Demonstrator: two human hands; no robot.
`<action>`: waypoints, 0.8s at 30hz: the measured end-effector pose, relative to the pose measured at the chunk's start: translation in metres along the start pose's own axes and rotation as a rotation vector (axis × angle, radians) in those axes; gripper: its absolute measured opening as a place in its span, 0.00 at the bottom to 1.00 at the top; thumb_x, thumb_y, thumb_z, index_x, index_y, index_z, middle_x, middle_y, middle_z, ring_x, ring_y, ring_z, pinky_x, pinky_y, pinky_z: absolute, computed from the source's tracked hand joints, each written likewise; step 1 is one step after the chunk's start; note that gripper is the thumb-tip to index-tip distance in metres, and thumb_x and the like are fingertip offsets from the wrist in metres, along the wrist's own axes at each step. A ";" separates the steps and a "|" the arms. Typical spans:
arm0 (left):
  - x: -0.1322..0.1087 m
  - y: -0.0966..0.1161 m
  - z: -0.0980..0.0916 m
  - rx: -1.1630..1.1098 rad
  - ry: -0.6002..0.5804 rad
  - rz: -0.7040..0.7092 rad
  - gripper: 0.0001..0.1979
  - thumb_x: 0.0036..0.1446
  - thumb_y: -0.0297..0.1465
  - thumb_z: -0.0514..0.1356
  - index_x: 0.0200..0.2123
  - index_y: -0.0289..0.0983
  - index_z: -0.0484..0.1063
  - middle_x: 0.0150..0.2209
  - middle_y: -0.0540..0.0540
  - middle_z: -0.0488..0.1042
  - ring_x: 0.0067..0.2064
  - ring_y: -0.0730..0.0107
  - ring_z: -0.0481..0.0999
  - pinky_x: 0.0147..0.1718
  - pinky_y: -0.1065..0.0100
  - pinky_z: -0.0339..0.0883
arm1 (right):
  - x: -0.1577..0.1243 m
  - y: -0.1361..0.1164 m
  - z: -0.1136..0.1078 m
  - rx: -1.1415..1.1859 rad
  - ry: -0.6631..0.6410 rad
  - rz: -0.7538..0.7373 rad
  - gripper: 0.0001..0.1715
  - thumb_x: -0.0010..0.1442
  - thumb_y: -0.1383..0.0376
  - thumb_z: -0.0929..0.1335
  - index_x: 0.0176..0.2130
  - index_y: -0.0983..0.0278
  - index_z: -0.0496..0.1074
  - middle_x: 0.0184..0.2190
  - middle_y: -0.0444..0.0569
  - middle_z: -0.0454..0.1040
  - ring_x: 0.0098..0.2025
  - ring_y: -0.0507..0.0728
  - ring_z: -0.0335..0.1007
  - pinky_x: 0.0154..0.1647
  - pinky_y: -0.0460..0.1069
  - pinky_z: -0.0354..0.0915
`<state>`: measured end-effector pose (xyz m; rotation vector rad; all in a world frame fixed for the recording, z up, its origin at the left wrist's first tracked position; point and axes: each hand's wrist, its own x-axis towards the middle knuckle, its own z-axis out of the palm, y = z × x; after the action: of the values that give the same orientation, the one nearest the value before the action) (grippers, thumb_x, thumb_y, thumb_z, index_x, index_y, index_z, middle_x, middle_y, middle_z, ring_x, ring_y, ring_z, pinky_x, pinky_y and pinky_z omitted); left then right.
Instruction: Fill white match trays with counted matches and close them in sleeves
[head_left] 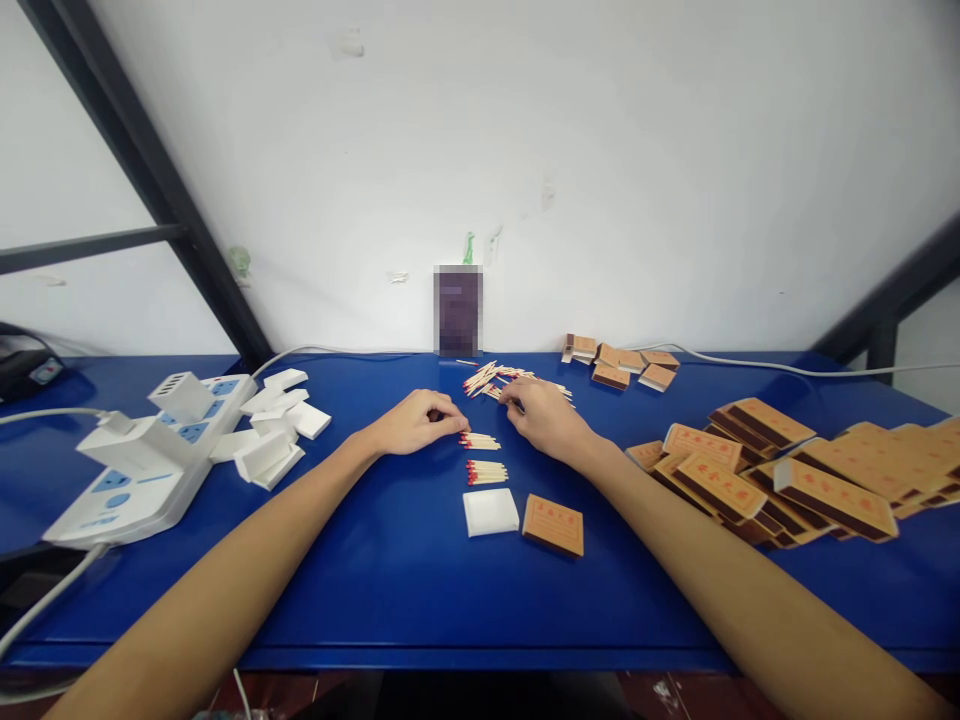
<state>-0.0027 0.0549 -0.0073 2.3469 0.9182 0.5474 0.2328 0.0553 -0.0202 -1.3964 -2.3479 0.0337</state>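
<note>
My left hand (420, 420) is closed in a pinch, its fingertips beside the red heads of a small row of matches (481, 441). Whatever lies between those fingers is too small to tell. Fingers curled together, my right hand (546, 415) rests at the loose pile of matches (487, 378) and covers part of it; its pinch is hidden. A second row of matches (487, 472) lies closer to me, heads to the left. In front of it are a white matchbox tray (490, 512) and a brown matchbox sleeve (553, 524), side by side.
On the right sits a large heap of matchbox sleeves (720, 485). Several small matchboxes (612, 375) lie at the back. White trays (259, 455) are piled left, beside a power strip (172, 480) with plugs and cables. A dark blurred object (458, 312) stands against the wall.
</note>
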 end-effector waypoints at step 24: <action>0.012 -0.005 0.011 0.171 0.294 -0.164 0.20 0.51 0.42 0.67 0.44 0.38 0.78 0.34 0.49 0.73 0.28 0.73 0.66 0.30 0.69 0.61 | -0.001 -0.009 0.018 0.311 0.137 -0.207 0.16 0.57 0.78 0.65 0.40 0.65 0.76 0.36 0.50 0.79 0.37 0.55 0.74 0.39 0.49 0.66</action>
<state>0.0089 0.0631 -0.0168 2.3493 1.3252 0.7873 0.2193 0.0526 -0.0347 -0.9740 -2.2455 0.2263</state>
